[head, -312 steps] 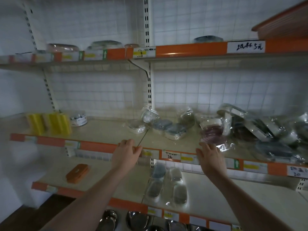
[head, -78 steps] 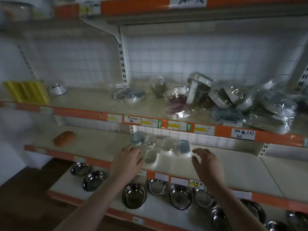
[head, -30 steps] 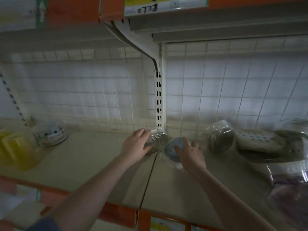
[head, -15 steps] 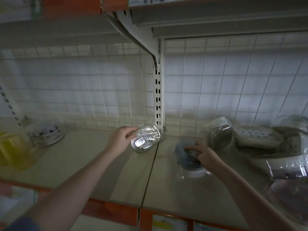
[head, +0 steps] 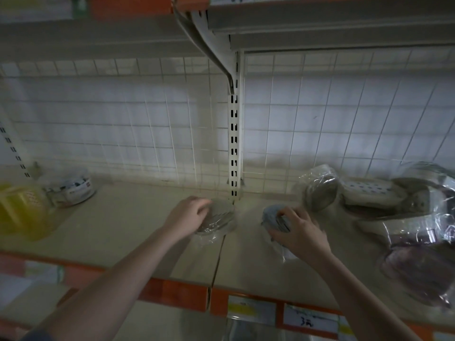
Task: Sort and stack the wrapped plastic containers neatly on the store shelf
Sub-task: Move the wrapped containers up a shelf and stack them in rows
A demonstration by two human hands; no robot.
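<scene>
My left hand (head: 188, 216) grips a small clear wrapped container (head: 219, 217) lying on the beige shelf (head: 118, 232) just left of the white upright. To the right of that upright, my right hand (head: 299, 232) holds a blue-lidded wrapped container (head: 272, 215) tilted on the shelf. A grey wrapped container (head: 320, 190) leans on its side beyond my right hand.
Larger wrapped containers (head: 403, 200) pile up at the far right, with a purple-tinted one (head: 418, 264) near the front edge. A yellow plastic item (head: 22, 207) and a wrapped round tub (head: 71, 187) stand at the left. A wire grid backs the shelf.
My left hand has brought the clear container from upright in the air down onto the shelf. My right hand still holds the blue-lidded one, now tipped slightly left.
</scene>
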